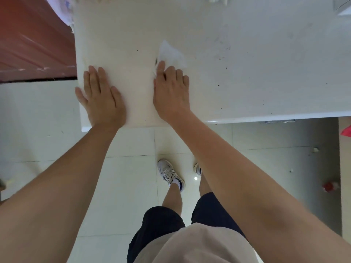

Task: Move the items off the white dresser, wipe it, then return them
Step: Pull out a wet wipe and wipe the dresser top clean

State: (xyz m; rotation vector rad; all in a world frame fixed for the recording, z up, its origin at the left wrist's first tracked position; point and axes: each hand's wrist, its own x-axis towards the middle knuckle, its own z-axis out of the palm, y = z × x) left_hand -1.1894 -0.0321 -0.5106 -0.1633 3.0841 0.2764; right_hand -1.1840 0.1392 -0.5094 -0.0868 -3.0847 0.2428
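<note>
My left hand (101, 95) lies flat on the white dresser (247, 44), palm down with the fingers straight and slightly spread. It holds nothing, and its wrist crosses the front edge near the left front corner. My right hand (171, 92) is beside it on the same top, a bare strip of the surface between the two. Its fingers are bent over a white tissue (171, 54), which they press down onto the top. Most of the tissue fans out crumpled just beyond my fingertips, and a small shred pokes out at the thumb side. A dark smudge (156, 60) sits right beside the tip of my right index finger, at the tissue's edge. Out past my right hand the top is dotted with small dark specks (222, 57), while the patch between my hands looks plain. Beyond my left hand, off the side of the dresser, there is a reddish-brown surface (34, 44). Below my forearms I see the pale tiled floor (133, 145), my white shoe (171, 173) and my dark shorts (157, 224). Well off to the right of my right arm a small red object (329, 186) lies on the floor, too blurred to tell what it is.
</note>
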